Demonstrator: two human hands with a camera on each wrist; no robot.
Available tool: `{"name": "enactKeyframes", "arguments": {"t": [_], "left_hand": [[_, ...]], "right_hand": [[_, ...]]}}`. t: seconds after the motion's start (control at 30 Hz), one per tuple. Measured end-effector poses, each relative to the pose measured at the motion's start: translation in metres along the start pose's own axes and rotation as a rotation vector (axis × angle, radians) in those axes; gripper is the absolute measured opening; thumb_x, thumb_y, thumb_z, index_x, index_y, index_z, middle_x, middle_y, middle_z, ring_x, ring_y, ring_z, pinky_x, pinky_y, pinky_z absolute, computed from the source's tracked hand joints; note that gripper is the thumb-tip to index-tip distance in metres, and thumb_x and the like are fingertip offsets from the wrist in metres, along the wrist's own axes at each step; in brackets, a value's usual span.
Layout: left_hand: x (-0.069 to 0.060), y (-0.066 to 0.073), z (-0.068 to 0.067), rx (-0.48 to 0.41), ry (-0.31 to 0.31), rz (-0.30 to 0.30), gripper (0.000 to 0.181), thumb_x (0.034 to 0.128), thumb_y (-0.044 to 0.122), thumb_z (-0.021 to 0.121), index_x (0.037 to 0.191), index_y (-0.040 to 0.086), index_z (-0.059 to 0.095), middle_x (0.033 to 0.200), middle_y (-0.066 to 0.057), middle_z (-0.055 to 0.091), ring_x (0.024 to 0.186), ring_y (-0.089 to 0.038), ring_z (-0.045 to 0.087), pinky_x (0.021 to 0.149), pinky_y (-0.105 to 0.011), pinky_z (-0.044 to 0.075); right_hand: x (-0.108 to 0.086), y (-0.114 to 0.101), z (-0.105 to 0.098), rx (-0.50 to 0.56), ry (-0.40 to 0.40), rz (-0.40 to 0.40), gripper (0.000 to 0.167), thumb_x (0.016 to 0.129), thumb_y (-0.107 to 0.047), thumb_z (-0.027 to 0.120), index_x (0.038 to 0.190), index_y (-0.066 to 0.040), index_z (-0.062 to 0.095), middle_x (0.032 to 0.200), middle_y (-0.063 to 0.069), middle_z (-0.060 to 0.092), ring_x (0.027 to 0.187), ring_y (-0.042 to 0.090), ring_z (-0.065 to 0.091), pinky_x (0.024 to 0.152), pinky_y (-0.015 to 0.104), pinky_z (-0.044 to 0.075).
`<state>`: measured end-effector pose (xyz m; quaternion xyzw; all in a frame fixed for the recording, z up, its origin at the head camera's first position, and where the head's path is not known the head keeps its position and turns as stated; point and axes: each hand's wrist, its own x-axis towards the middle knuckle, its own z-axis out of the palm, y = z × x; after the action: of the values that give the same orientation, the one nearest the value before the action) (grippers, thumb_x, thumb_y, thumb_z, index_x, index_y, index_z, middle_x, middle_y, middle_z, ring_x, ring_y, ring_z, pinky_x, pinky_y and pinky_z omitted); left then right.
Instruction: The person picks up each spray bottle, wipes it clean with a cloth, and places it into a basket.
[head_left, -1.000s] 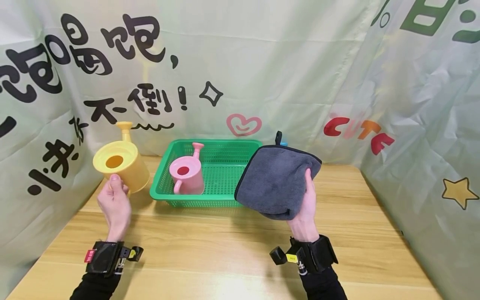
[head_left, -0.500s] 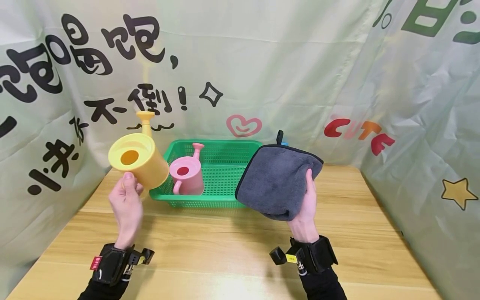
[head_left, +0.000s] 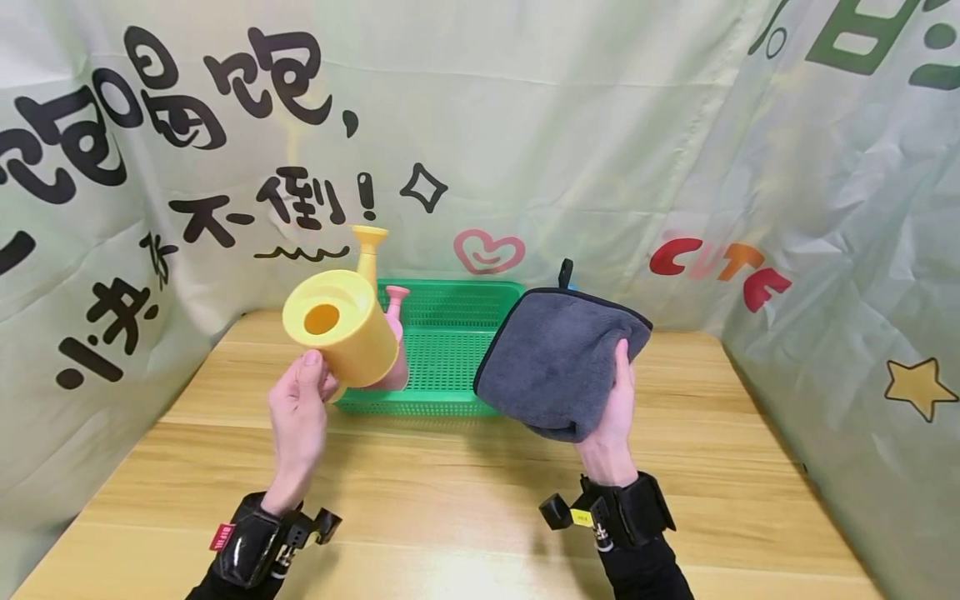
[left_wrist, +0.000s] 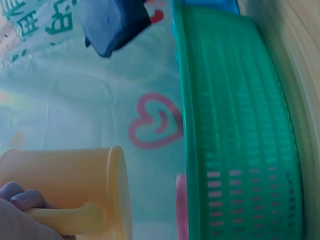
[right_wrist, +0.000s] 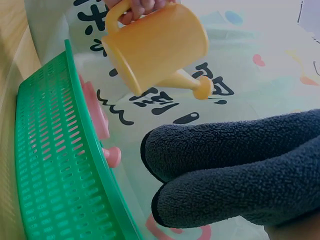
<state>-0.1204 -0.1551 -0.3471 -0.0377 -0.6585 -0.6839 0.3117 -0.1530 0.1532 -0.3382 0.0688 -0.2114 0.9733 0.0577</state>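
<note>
My left hand [head_left: 300,417] grips the handle of a yellow watering can [head_left: 352,333], held up in front of the basket's left part. In the left wrist view, fingers [left_wrist: 25,197] curl round that handle. A folded grey towel [head_left: 558,362] with black edging and a loop is in my right hand [head_left: 615,408], thumb on its near face. The right wrist view shows the towel's thick folded layers [right_wrist: 215,195]. A pink watering can [head_left: 397,367] stands inside the green basket [head_left: 442,408], mostly hidden behind the yellow one.
The basket stands on a wooden table [head_left: 450,500] by the back cloth wall [head_left: 570,150], which carries printed writing and a heart. A small blue thing [head_left: 572,287] shows just behind the towel, its kind hidden. Cloth also closes off both sides.
My left hand has carried the yellow watering can rightward, from left of the basket to in front of its left part, covering much of the pink can. My right hand and the towel have barely moved.
</note>
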Motion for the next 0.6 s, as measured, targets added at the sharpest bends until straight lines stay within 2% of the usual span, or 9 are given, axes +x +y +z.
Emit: {"name": "enactKeyframes", "arguments": {"t": [0.1, 0.2, 0.37, 0.5, 0.6], "left_hand": [[-0.004, 0.002, 0.007, -0.015, -0.043, -0.002, 0.043, 0.1093, 0.022, 0.041, 0.073, -0.002, 0.037, 0.065, 0.003, 0.039, 0.061, -0.013, 0.035, 0.06, -0.025, 0.03], [-0.008, 0.004, 0.013, -0.037, -0.081, -0.03, 0.043, 0.1101, 0.024, 0.039, 0.075, -0.001, 0.037, 0.067, 0.002, 0.039, 0.063, -0.013, 0.037, 0.062, -0.025, 0.033], [-0.015, 0.008, 0.021, -0.05, -0.151, -0.058, 0.044, 0.1113, 0.027, 0.033, 0.077, 0.001, 0.037, 0.067, 0.0, 0.037, 0.064, -0.013, 0.035, 0.063, -0.026, 0.031], [-0.02, 0.009, 0.028, -0.102, -0.226, -0.054, 0.044, 0.1118, 0.028, 0.03, 0.078, 0.0, 0.034, 0.068, -0.002, 0.033, 0.063, -0.014, 0.032, 0.061, -0.03, 0.026], [-0.024, 0.009, 0.034, -0.147, -0.283, -0.052, 0.042, 0.112, 0.027, 0.029, 0.08, 0.001, 0.033, 0.069, -0.003, 0.031, 0.064, -0.015, 0.031, 0.062, -0.032, 0.024]], "right_hand": [[0.0, 0.001, -0.001, -0.034, 0.017, -0.028, 0.025, 0.107, -0.035, 0.045, 0.116, -0.016, 0.058, 0.107, 0.001, 0.07, 0.097, 0.016, 0.07, 0.085, 0.029, 0.057], [0.0, 0.002, 0.0, -0.065, 0.052, -0.054, 0.024, 0.106, -0.035, 0.046, 0.117, -0.017, 0.057, 0.108, 0.0, 0.069, 0.098, 0.016, 0.069, 0.086, 0.028, 0.056], [-0.001, 0.005, 0.0, -0.195, 0.106, -0.11, 0.028, 0.106, -0.04, 0.046, 0.126, -0.021, 0.051, 0.114, -0.004, 0.065, 0.103, 0.013, 0.066, 0.092, 0.026, 0.053], [-0.002, 0.008, 0.0, -0.302, 0.105, -0.171, 0.031, 0.106, -0.043, 0.043, 0.129, -0.022, 0.049, 0.116, -0.004, 0.062, 0.105, 0.012, 0.063, 0.094, 0.025, 0.05], [-0.002, 0.01, 0.0, -0.321, 0.085, -0.207, 0.033, 0.107, -0.042, 0.043, 0.131, -0.021, 0.048, 0.117, -0.003, 0.061, 0.104, 0.013, 0.063, 0.094, 0.026, 0.05]]}}
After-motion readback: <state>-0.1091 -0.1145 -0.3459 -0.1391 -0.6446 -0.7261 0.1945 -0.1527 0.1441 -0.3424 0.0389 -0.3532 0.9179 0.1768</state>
